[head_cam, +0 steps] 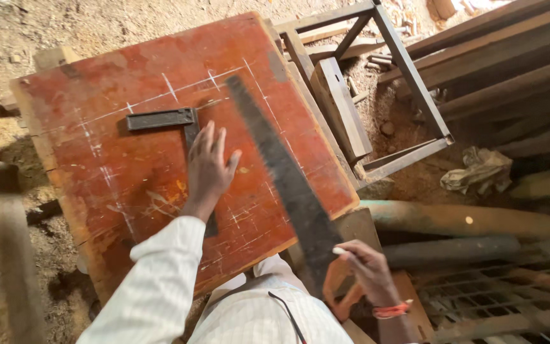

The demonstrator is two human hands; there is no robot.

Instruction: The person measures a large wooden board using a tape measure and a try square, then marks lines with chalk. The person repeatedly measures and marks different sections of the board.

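Head view: our right hand grips the saw, blade running away up-left over the board, left hand spread flat on the square.

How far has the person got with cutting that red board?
Marking looks done: white lines cross the red board. In hand now: the left hand presses flat on a metal square lying on the board, and the right hand grips the handle of a saw whose blade lies across the board. No cut shows yet, so the sawing seems still ahead.
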